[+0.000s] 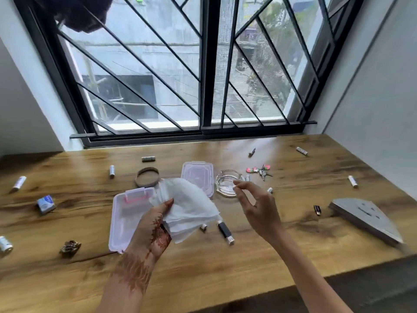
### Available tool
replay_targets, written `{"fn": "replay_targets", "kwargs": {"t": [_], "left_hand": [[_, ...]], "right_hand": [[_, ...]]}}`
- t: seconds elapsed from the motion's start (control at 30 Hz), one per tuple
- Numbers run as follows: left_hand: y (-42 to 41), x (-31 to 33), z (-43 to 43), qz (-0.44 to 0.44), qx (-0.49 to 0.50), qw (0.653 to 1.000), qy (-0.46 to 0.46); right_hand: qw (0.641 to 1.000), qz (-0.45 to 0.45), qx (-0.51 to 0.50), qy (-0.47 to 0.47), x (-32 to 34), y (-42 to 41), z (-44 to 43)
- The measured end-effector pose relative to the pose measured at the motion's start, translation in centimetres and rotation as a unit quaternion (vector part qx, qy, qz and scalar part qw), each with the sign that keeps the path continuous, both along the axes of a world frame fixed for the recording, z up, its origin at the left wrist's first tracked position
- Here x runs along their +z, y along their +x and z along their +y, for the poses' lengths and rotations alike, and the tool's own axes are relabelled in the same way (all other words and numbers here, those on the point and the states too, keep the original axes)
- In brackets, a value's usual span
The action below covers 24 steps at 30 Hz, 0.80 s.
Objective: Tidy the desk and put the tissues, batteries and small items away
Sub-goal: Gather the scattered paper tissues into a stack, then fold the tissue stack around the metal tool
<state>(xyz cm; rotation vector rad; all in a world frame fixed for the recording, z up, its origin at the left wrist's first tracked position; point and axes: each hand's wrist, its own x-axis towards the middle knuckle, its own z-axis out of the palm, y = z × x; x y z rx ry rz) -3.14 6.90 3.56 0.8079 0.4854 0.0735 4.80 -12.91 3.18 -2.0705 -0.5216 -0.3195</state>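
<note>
Tissues (189, 208), a fanned stack of thin white sheets, sit pinched in the left hand (155, 224), thumb on top and fingers beneath, held above the wooden desk (225, 265) near its middle. Just left of that hand, and partly behind it, lies an open translucent plastic box with a pink clasp (126, 218), resting flat on the desk. The right hand (257, 206) hovers to the right of the tissues, empty, with its fingers loosely curled and thumb and forefinger close together but gripping nothing. Beyond the tissues lies a clear rectangular plastic lid (198, 177), and just right of it a clear glass ashtray (228, 182). White cylindrical batteries are scattered about: one at the far left (19, 183), one left of centre farther back (112, 171), one at the far right corner (302, 151), one at the right (353, 181), and a larger one at the near left edge (5, 245). A brown ring-shaped band (147, 177) lies just left of the lid. A black USB stick with a metal plug (225, 231) lies near the tissues' lower right, with a small white-capped item (203, 227) beside it. A bunch of keys with pink tags (260, 171) lies right of the ashtray. A small blue and white packet (46, 204) and a bronze-coloured clip (70, 246) lie on the left. A grey wedge-shaped board (365, 220) rests at the right.
</note>
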Motion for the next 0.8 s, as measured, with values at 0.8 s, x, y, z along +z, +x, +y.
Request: {"fn": "replay_targets", "kwargs": {"t": [0.8], "left_hand": [[17.1,-1.3,-23.2,-0.006,-0.126,0.992,-0.021]], "right_hand": [[0.881,0.289,-0.315,-0.201,-5.2,9.8,-34.5]]}}
